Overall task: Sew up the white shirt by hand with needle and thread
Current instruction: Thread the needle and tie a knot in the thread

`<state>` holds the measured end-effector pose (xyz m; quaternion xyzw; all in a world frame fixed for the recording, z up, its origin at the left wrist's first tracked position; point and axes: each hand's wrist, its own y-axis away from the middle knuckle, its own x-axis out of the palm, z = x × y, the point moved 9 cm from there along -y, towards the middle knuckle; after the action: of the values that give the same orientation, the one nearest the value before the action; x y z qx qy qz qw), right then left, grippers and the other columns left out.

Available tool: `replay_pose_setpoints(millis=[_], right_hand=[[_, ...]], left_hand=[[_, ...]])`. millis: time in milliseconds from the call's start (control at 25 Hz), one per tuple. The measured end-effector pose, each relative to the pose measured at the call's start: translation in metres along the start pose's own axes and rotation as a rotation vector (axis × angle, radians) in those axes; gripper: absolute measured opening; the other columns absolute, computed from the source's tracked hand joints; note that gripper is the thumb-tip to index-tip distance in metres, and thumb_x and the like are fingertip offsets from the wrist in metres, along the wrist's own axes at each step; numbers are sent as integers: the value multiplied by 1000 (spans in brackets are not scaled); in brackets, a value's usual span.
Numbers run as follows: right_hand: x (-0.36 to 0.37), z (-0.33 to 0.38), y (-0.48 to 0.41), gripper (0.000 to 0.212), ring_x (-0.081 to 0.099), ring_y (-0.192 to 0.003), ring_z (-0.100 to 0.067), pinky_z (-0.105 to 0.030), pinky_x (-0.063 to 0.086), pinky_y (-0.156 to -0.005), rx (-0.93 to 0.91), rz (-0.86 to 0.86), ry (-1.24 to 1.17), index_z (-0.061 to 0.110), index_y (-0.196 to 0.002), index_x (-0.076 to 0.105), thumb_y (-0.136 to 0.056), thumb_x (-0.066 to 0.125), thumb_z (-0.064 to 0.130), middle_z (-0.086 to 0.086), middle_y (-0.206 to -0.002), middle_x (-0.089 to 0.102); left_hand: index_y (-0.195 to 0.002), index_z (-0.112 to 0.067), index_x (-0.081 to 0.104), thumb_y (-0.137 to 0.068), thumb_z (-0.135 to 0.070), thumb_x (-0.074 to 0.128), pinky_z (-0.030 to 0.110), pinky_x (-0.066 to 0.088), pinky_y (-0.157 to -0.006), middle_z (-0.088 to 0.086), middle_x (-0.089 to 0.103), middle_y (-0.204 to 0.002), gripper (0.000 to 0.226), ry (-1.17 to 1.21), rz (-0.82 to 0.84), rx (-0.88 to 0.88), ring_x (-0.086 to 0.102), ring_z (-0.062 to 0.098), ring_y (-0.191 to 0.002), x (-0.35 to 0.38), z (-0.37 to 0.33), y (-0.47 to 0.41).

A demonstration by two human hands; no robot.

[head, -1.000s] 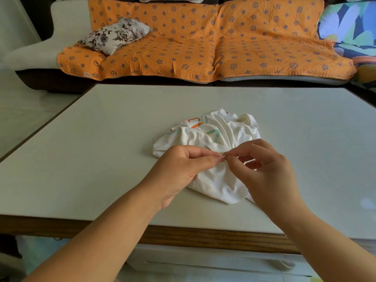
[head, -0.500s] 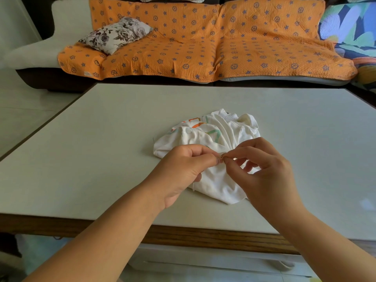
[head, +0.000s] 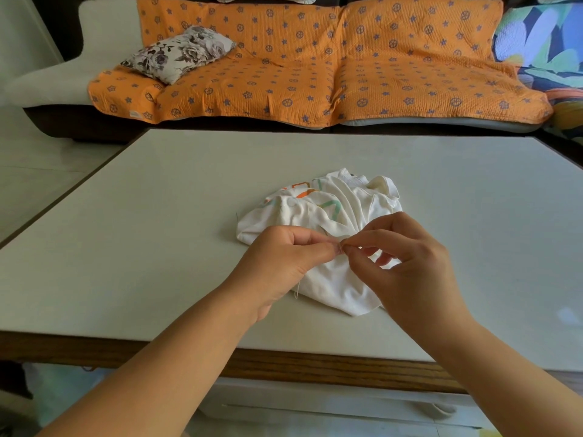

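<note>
A crumpled white shirt (head: 328, 212) with orange and green print lies on the table (head: 157, 216). My left hand (head: 284, 260) and my right hand (head: 407, 263) meet fingertip to fingertip just above the shirt's near part. Both pinch something tiny between thumb and forefinger where they touch; it looks like a needle and thread, too small to make out. A short end of pale thread (head: 296, 290) hangs below my left hand. My right hand's other fingers are loosely spread.
The table's wooden front edge (head: 315, 367) runs below my forearms. Behind the table stands a sofa with an orange patterned cover (head: 315, 67), a floral cushion (head: 179, 52) and a colourful cushion (head: 542, 42) at the right.
Both hands stay pinched together over the shirt. My right hand's lower fingers have uncurled and spread a little; the shirt has not moved.
</note>
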<state>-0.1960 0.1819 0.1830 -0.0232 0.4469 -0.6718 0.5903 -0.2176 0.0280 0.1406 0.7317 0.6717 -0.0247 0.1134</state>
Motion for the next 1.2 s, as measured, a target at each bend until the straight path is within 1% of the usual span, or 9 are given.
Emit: replay_pose_setpoints(millis=[200, 360, 400, 480, 600, 720, 920, 1080, 1200], right_hand=[[0, 0, 1, 10, 59, -68, -5, -14, 47, -59, -25, -1, 17, 24, -85, 78, -79, 71, 21, 7, -85, 63], [2, -1, 2, 8, 59, -69, -7, -13, 46, -59, -37, 18, 40, 23, -86, 78, -81, 74, 18, 6, -85, 62], [2, -1, 1, 9, 60, -68, -8, -14, 47, -59, -41, 19, 45, 23, -86, 78, -81, 75, 16, 6, -85, 62], [3, 0, 1, 11, 61, -68, -8, -18, 47, -59, -52, 19, 47, 23, -86, 78, -80, 75, 15, 5, -85, 62], [3, 2, 1, 12, 61, -68, -8, -19, 48, -59, -63, 18, 50, 23, -86, 78, -80, 74, 14, 4, -85, 62], [3, 3, 1, 11, 60, -68, -7, -18, 48, -59, -70, 11, 44, 23, -86, 78, -80, 73, 15, 4, -85, 62], [3, 4, 1, 10, 61, -67, -8, -18, 48, -59, -80, 14, 68, 22, -87, 78, -81, 74, 15, 5, -86, 63], [2, 3, 1, 11, 59, -67, -5, -15, 47, -59, -72, 23, 67, 22, -88, 78, -82, 74, 14, 5, -86, 63], [8, -9, 0, 13, 60, -74, -4, -12, 46, -65, 93, 107, -57, 24, -91, 79, -84, 75, 14, 10, -89, 65]], left_hand=[[-89, -20, 79, -82, -27, 74, 19, 37, -68, -19, 67, -67, 11, 7, -6, -14, 52, -14, -56, -1, 3, 0], [-91, -16, 79, -84, -23, 73, 19, 51, -72, -6, 74, -81, 11, 67, 39, -47, 63, -1, -72, 3, 10, -2], [-92, -14, 78, -85, -20, 72, 17, 51, -69, -5, 73, -79, 11, 81, 49, -53, 62, 0, -70, 4, 11, -2], [-92, -12, 77, -87, -17, 70, 16, 44, -60, -13, 63, -63, 10, 62, 52, -54, 50, 1, -59, 5, 10, -2], [-89, -10, 76, -85, -18, 69, 20, 34, -58, -15, 49, -53, 11, 45, 23, -59, 36, 8, -58, 3, 10, -3], [-90, -11, 76, -84, -20, 70, 22, 33, -59, -17, 49, -50, 13, 44, 5, -64, 37, 8, -57, 1, 10, -3], [-92, -12, 76, -85, -22, 71, 23, 32, -60, -21, 50, -43, 14, 11, -12, -60, 45, -6, -43, 0, 8, -2], [-94, -10, 76, -85, -21, 71, 22, 31, -59, -22, 49, -41, 15, 13, -19, -61, 45, -9, -41, 1, 6, -1], [-92, -12, 77, -85, -23, 72, 22, 32, -63, -22, 49, -42, 14, 27, -27, -71, 45, -8, -45, -1, 7, 0]])
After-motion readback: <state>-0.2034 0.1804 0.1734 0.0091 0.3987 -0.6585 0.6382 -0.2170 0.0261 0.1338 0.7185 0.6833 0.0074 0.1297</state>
